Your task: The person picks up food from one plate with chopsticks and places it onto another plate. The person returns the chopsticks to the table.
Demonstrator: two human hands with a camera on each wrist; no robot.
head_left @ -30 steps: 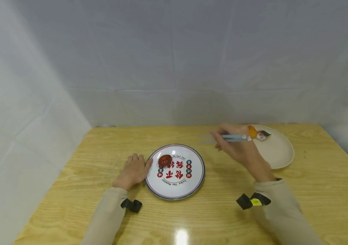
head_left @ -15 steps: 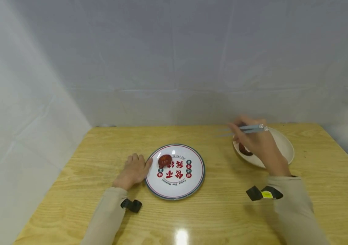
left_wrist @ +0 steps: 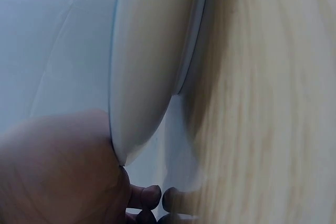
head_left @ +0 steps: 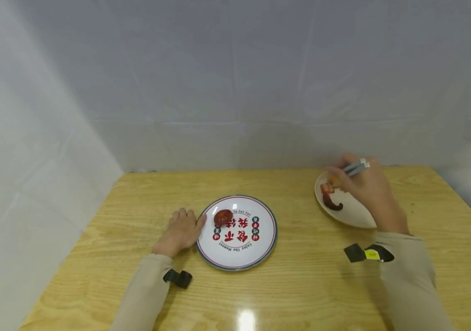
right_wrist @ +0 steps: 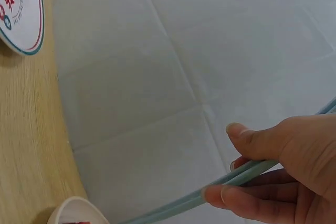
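My left hand (head_left: 182,230) rests on the table at the left edge of a round white plate (head_left: 235,257) with a blue rim and red lettering, its thumb against the rim. A glossy reddish-brown food piece (head_left: 223,217) lies on that plate. My right hand (head_left: 365,188) holds a pair of pale blue-grey chopsticks (right_wrist: 184,204), pinched between thumb and fingers, above a cream oval plate (head_left: 355,220). On this oval plate show a dark curled brown piece (head_left: 330,202) and a red-and-white piece (head_left: 327,188). My right hand hides part of the plate and the chopstick tips in the head view.
Both plates stand on a light wooden table (head_left: 235,294). White sheeting (head_left: 235,92) hangs behind the table and along its left side. A black strap (head_left: 178,278) is on the left sleeve and another black strap (head_left: 370,253) with a yellow patch on the right.
My right hand has moved to the right with the chopsticks, over the oval plate, and the chopsticks now angle more downward. The left hand and the round plate have not moved.
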